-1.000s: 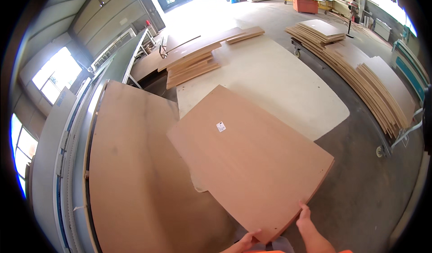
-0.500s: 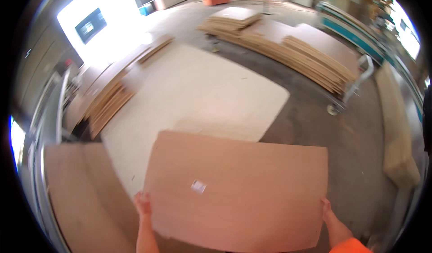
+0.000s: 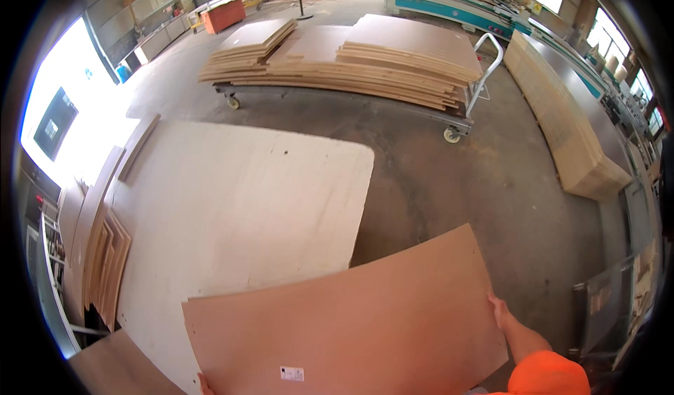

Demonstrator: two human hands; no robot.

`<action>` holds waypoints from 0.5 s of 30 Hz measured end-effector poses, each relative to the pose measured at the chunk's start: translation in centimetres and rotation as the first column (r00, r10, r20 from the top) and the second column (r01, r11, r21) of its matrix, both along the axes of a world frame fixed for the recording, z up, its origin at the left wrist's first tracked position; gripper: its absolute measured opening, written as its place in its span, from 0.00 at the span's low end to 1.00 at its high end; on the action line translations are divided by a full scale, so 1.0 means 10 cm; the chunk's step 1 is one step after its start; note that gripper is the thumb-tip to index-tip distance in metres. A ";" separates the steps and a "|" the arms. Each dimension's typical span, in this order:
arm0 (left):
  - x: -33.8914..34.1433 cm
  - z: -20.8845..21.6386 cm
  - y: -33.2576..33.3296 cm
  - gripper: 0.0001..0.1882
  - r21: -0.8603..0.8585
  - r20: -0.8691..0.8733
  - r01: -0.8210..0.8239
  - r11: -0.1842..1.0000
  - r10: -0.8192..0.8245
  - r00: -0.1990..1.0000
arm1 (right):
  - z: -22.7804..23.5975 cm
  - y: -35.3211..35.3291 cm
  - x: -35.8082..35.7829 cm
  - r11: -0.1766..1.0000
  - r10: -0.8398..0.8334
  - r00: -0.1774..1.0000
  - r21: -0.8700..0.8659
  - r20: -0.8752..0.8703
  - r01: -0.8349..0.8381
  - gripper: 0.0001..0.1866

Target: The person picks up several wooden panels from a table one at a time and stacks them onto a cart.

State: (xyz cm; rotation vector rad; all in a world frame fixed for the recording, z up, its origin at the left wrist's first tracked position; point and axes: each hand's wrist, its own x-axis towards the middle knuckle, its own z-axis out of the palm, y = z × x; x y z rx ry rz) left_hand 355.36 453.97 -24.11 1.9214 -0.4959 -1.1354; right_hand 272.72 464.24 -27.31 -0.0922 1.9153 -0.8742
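A large flat brown wood panel (image 3: pixel 365 311) is held between my two hands, tilted with its right end higher in view. It carries a small white label (image 3: pixel 292 374) near its lower edge. My right hand (image 3: pixel 500 312) grips the panel's right edge, fingers closed round it, below an orange sleeve. At the lower left, my left hand (image 3: pixel 204 384) shows only a sliver of finger at the panel's left edge; the rest is cut off by the picture's lower rim. Beyond the panel, partly covered by it, lies a pale table-like board (image 3: pixel 246 198) with a rounded corner.
A wheeled trolley (image 3: pixel 460 124) with a bent metal handle carries stacked boards (image 3: pixel 393 58) ahead. A long stack of panels (image 3: pixel 562 121) stands at right. More boards (image 3: pixel 105 268) sit along the left. A teal-and-white machine (image 3: pixel 449 9) stands behind, with concrete floor (image 3: pixel 421 177) between.
The view has swung to the right. The panel, level before, now slants up to the right, still in my hands. My left hand has sunk almost out of the picture.
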 end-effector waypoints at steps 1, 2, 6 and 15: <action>-0.08 0.12 -0.12 0.29 -0.022 0.011 0.012 1.000 -0.012 1.000 | -0.24 0.11 -0.10 0.999 -0.048 0.999 0.027 0.006 0.048 0.38; -0.23 0.20 -0.24 0.29 -0.047 0.014 0.016 0.999 -0.016 1.000 | -0.29 0.14 -0.20 0.994 -0.082 0.997 0.069 0.006 0.082 0.38; -0.79 0.66 -0.82 0.30 -0.168 0.011 0.065 0.984 -0.064 0.998 | 0.08 -0.31 -0.47 0.997 -0.070 0.998 0.031 0.008 0.069 0.38; -2.53 1.80 -2.86 0.32 -0.462 0.023 0.292 0.837 -0.318 0.948 | 0.12 -1.93 -1.92 0.882 -0.062 0.998 -0.467 0.027 0.067 0.35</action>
